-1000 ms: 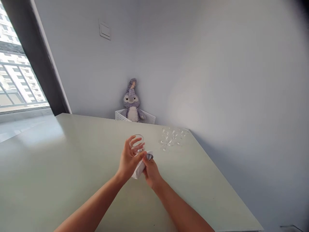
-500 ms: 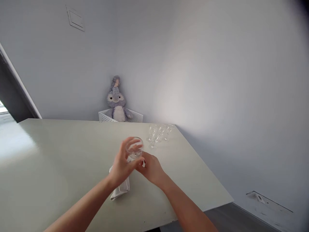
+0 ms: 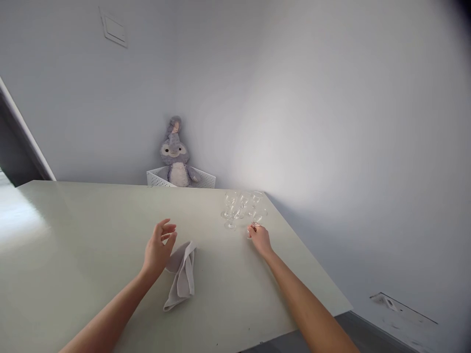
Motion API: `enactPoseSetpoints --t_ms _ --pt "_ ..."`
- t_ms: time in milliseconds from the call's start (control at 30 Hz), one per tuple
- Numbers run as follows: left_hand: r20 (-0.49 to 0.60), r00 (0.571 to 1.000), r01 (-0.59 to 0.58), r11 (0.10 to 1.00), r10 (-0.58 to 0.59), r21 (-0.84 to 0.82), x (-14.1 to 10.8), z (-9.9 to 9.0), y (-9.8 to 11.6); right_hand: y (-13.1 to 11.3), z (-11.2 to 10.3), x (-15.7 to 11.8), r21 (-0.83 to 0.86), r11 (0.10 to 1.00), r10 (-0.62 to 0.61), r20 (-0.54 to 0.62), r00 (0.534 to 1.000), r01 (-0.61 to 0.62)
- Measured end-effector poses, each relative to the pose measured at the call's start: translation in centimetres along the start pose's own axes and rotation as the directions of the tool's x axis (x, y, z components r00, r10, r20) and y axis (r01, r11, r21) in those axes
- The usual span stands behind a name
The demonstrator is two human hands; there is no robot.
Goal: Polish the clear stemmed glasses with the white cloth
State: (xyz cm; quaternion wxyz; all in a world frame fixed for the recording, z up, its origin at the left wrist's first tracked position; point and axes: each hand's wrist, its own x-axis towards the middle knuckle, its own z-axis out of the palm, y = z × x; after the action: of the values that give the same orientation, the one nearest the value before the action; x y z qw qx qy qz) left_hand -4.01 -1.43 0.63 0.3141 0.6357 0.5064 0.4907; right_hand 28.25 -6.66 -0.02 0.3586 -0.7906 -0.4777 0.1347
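Closed on the stem of a clear stemmed glass (image 3: 259, 214), my right hand (image 3: 260, 239) is at the right side of the table, close to the other glasses. Several more clear stemmed glasses (image 3: 230, 212) stand upright together just beyond and left of it. My left hand (image 3: 158, 251) hangs above the table with its fingers apart and nothing in it. Beside that hand, a folded light grey cloth (image 3: 182, 277) lies on the table.
The pale table (image 3: 110, 225) reaches to the wall corner. Behind its far edge, a grey plush toy (image 3: 179, 157) sits in a white perforated basket (image 3: 209, 181). A white wall runs along the right side, beyond the table's slanting edge.
My right hand has carried the glass away to the right, over to the other glasses. My left hand has let go of it and moved left, uncovering the cloth.
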Motion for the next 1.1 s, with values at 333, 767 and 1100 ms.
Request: enactPoseSetpoints --t_ms 333,767,1100 --pt "0.095 0.994 0.054 0.998 -0.057 0.035 -0.1 -0.2 -1.3 -0.4 2.9 3.7 -0.037 0.996 0.077 0.009 0.997 -0.076" --pt "0.437 0.899 -0.195 0.866 -0.030 0.461 -3.0 -0.3 3.3 -1.0 1.5 -2.9 0.099 0.994 -0.067 0.127 0.990 0.055" --pt "0.580 0.811 -0.265 0.935 0.083 0.237 -1.7 -1.6 7.7 -11.0 3.3 -6.9 0.109 0.776 -0.611 0.374 0.697 0.622"
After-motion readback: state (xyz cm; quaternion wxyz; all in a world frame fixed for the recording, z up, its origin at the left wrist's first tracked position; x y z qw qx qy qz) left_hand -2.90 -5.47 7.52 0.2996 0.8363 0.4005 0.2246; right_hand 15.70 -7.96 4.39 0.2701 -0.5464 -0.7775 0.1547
